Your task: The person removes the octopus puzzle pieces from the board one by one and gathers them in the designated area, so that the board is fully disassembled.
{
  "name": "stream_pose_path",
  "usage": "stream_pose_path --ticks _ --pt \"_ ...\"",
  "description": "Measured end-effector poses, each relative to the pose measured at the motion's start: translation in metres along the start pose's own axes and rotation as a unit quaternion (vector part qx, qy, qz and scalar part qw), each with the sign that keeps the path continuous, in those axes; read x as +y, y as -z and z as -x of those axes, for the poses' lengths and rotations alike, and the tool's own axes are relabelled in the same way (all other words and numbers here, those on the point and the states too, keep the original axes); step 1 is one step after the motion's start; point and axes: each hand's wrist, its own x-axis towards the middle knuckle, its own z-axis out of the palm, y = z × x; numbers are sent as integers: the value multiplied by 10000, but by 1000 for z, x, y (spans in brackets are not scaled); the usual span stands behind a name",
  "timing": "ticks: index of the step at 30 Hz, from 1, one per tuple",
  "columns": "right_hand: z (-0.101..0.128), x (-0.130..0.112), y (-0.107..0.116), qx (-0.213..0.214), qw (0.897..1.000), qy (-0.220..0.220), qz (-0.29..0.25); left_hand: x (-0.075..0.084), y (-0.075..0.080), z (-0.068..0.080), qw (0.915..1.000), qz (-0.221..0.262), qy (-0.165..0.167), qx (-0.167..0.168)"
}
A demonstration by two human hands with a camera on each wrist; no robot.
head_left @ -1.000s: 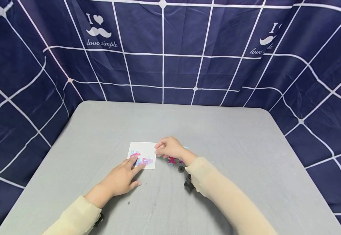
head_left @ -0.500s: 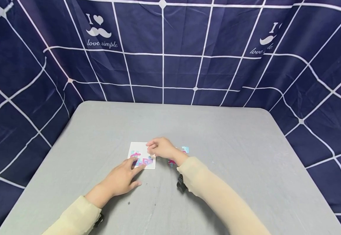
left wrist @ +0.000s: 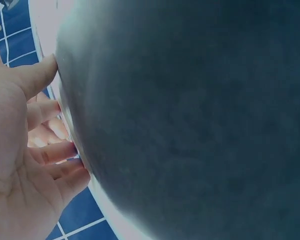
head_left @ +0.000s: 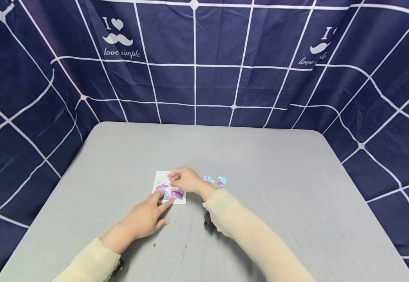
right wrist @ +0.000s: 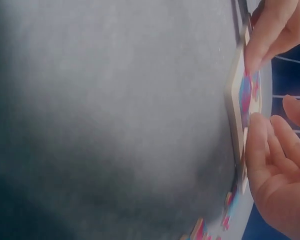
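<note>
A square white puzzle board (head_left: 160, 176) lies on the grey table, its lower part filled with pink, blue and purple puzzle pieces (head_left: 168, 195). My left hand (head_left: 144, 217) rests with outstretched fingers on the board's near left portion, thumb spread on the table. My right hand (head_left: 187, 180) is over the board's right half, fingertips bunched close above the picture. It pinches a small puzzle piece, mostly hidden by the fingers. The right wrist view shows its fingers (right wrist: 258, 142) at the board's edge, opposite the left fingertips.
Loose puzzle pieces (head_left: 221, 180) lie right of the board, partly behind my right wrist. Dark specks dot the grey table (head_left: 261, 176) nearer me. A navy curtain (head_left: 218, 86) with white grid lines surrounds the table at the back and sides.
My right hand has moved left from the board's right edge to over its middle, carrying the puzzle piece. Loose pieces have come into view behind it. The left hand stays in place.
</note>
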Motion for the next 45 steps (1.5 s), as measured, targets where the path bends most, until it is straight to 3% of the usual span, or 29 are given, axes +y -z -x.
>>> stream_pose_path --ticks 11,20,27,38,45 --pt "-1 -3 -8 -82 9997 -40 245 10 6 5 9954 256 474 -787" --pt "-1 -2 -12 -58 9997 -16 245 11 5 4 9956 223 487 -770" --pt "-3 -1 -14 180 9996 -99 -195 11 5 3 9953 267 512 -772" --pt "-3 -6 -19 486 9976 -167 -457 9 3 4 9978 254 391 -467" --pt "-4 -7 -19 429 9984 -238 -294 9 3 4 9977 242 400 -496"
